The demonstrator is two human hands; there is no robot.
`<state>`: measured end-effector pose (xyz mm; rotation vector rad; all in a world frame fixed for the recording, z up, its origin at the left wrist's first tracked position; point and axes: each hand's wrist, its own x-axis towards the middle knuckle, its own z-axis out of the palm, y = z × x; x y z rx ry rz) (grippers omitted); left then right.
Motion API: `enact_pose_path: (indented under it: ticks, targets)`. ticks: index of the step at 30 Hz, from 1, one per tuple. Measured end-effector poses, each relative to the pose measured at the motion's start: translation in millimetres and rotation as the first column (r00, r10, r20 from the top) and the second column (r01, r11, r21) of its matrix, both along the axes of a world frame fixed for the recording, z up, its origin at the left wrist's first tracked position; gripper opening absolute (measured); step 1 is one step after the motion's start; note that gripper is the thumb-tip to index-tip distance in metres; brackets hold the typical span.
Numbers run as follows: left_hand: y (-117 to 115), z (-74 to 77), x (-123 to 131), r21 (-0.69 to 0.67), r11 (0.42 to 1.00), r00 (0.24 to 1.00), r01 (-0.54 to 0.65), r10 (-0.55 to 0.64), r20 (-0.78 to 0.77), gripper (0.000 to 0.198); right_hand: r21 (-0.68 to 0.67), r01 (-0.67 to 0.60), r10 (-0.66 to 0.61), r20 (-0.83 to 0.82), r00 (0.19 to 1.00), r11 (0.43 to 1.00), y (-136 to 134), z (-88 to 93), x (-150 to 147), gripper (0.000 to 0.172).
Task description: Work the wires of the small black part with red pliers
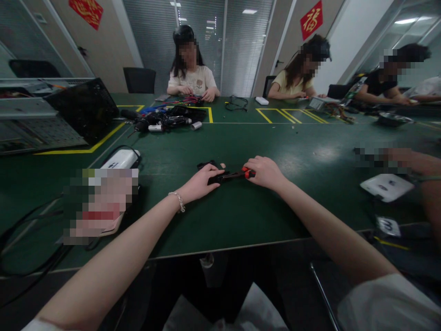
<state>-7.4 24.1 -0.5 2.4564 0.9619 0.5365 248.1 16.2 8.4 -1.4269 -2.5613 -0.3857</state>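
My right hand [267, 172] is closed around the red-and-black handles of pliers [248, 173]. The dark jaws of the pliers point left, to a small black part [215, 178] on the table. My left hand [201, 182] presses its fingers onto that part and holds it at the jaw tips; its exact kind is too dark to make out. Just beyond my left fingers lie a black piece [206, 163] and a small tan scrap [223, 165].
On the green table [193, 225], a white device [122, 158] and a blurred phone-like object lie left. An open computer case [37, 122] stands farther left. Tools and cables [161, 118] are heaped ahead. Several people sit around; another person's arm and a white device [386, 187] are at right.
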Motion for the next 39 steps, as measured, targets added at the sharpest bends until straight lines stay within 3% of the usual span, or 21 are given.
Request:
enact_pose_path:
  ticks: [39]
  targets:
    - [-0.3,1.1,0.8,-0.038,0.999,1.000,-0.008,0.008,0.002,0.047,-0.004,0.014,-0.014,0.010,1.000,1.000,-2.6,4.1,-2.5,0.021]
